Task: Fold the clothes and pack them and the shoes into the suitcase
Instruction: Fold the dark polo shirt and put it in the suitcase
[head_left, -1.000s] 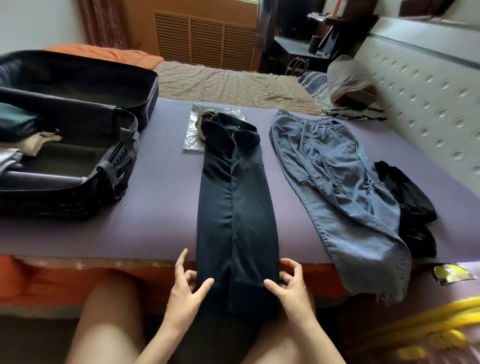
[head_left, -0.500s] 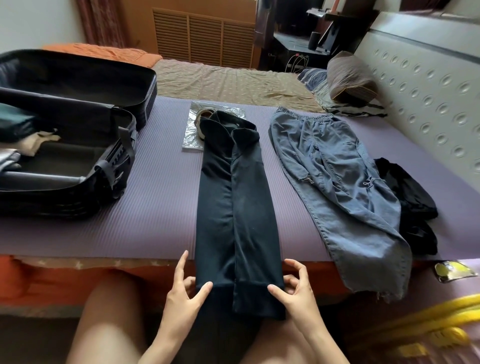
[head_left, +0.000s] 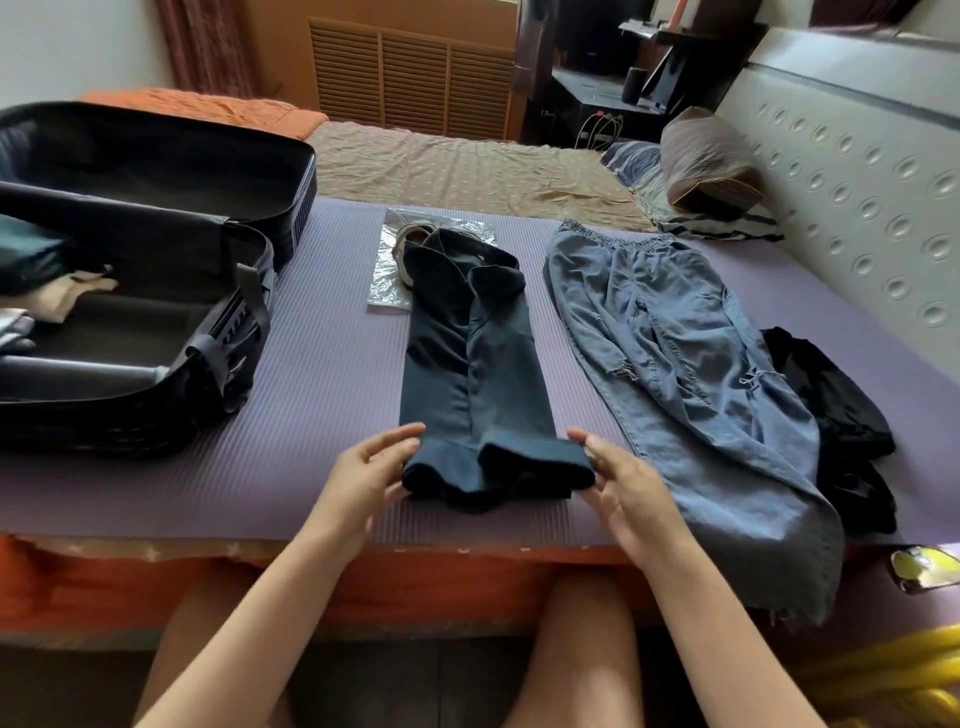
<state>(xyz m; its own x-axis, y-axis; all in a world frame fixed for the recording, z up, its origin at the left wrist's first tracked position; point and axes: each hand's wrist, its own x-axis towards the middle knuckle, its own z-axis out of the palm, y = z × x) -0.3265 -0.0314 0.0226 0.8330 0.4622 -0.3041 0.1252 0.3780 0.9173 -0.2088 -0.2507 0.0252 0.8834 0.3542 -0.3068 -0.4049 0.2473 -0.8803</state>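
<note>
Left hand (head_left: 371, 470) and right hand (head_left: 621, 486) are gripping the dark garment (head_left: 467, 364) at its folded near end, fingers seemingly curled underneath.

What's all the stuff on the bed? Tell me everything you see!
suitcase: one, black, open, on the mat's left
packed clothes: a few, beige, white and green, inside the suitcase
dark shirt: one, navy, mat's middle, near end folded over
jeans: one, blue, right of the shirt
black clothes: one heap, black, right of the jeans
shoe: at least one, beige, behind the shirt, partly hidden
plastic bag: one, clear, under the shoe
mat: one, purple, over the bed
pillow: one, brown, far right
left hand and right hand: two, bare, holding the shirt's folded end
</note>
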